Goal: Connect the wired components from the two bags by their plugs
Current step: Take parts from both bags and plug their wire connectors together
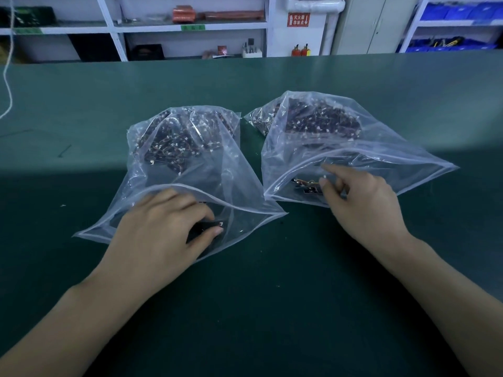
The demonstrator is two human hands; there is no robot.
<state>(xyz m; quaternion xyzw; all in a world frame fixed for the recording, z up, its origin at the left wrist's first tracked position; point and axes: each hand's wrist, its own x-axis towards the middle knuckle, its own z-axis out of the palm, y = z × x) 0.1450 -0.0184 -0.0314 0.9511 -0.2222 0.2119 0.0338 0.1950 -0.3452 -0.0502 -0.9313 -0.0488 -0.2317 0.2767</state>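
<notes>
Two clear plastic bags lie side by side on the green table. The left bag [234, 183] and the right bag [381, 153] each hold a heap of small dark wired components with white plugs at the far end. My left hand [160, 229] reaches into the left bag's mouth and pinches a small black component [206, 227] between thumb and fingers. My right hand [362, 202] is at the right bag's mouth, its fingers bent over a black component with red and yellow wires [306, 186]. Whether the right hand grips that piece is hidden by the fingers.
The green table [81, 110] stretches far back and to both sides. A white cord [8, 77] hangs at the far left. Behind the table stand white shelves [190, 25] with boxes and blue bins [460, 12].
</notes>
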